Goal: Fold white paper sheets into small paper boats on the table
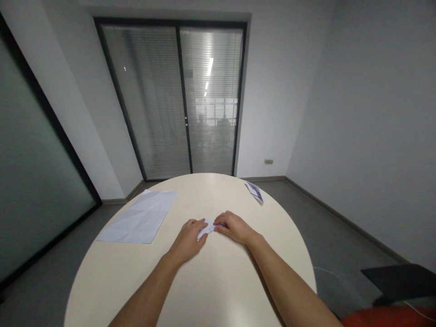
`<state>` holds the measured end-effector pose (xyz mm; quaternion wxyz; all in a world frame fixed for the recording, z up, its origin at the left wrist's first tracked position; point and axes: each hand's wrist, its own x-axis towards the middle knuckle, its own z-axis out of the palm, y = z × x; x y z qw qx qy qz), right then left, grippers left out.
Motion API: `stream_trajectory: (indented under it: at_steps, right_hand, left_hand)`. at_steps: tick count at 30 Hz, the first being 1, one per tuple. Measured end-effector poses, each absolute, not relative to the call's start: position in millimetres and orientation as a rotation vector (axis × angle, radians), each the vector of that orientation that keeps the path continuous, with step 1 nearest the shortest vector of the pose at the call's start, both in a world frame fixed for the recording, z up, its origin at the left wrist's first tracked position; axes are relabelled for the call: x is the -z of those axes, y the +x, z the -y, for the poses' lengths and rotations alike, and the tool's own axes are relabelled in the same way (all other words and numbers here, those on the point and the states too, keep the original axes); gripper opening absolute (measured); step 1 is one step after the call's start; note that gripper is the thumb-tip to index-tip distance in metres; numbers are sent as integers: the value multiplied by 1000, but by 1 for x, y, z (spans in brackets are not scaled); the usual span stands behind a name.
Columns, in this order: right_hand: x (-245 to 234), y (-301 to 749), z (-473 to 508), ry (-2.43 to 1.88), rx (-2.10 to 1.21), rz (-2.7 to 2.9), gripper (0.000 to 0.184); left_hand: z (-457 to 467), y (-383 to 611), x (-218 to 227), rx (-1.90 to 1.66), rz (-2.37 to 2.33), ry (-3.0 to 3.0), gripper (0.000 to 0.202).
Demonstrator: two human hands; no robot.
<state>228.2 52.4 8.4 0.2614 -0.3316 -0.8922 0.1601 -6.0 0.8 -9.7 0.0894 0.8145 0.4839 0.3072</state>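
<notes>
Between my hands, at the middle of the round table, is a small folded piece of white paper (206, 229). My left hand (190, 238) grips its left side, with the thumb at the near edge and the fingers over the far edge. On the other side, my right hand (234, 227) pinches the right end between thumb and fingers. Part of the folded paper is hidden under the fingers. The paper appears to rest on the tabletop or just above it.
A large creased white sheet (143, 220) lies at the left of the round cream table (218, 281). Near the far right edge is a folded printed paper (255, 192). A dark armrest (402, 279) and a red seat (381, 317) stand at lower right.
</notes>
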Motion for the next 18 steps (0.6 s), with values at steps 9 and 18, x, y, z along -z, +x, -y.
stream_trajectory:
  at_steps: [9,18]
  right_hand:
    - [-14,225,-46,-881,-373,2442,23]
    - [-19,222,-43,-932,-328,2439,24]
  left_hand:
    - [-1,-5,7,-950,-1441,2433,34]
    - [-1,-3,1,-1036,-1453,2395,27]
